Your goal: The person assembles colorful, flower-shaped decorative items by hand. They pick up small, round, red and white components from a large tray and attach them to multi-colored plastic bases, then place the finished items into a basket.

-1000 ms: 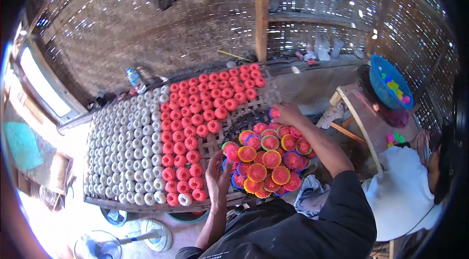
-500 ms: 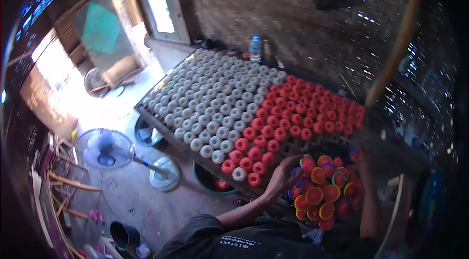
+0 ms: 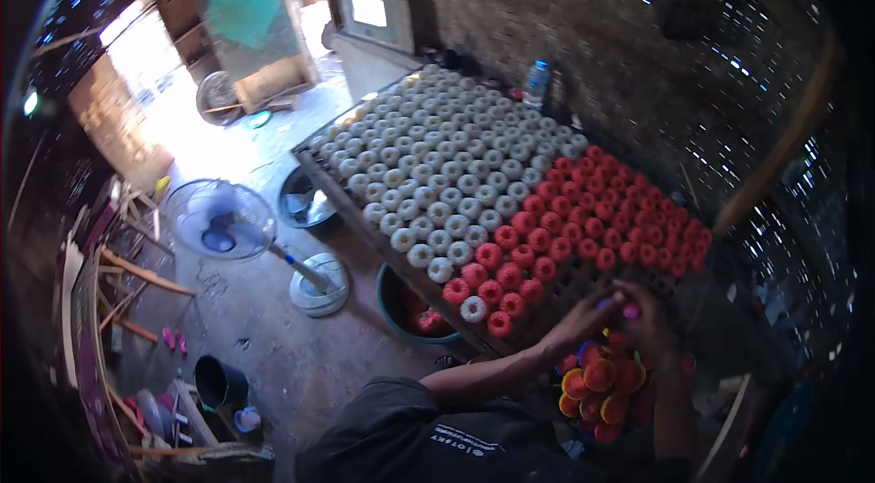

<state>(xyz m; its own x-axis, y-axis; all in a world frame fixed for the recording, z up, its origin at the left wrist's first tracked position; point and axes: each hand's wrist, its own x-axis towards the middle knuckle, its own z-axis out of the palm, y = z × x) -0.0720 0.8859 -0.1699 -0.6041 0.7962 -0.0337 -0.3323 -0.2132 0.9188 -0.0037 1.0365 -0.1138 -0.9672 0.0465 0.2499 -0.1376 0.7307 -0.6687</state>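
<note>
The left hand (image 3: 576, 325) and the right hand (image 3: 647, 314) are close together above a pile of bright cups (image 3: 599, 375) with red filling. The pile is by the near edge of the bench (image 3: 565, 293), toward its right end. A small pink thing (image 3: 631, 311) shows between the hands. It is dim there, so I cannot tell if the fingers pinch it or just touch it. A soft pinch seems best, so nothing gets squashed. Keeping both wrists high should stop the pile from tipping.
</note>
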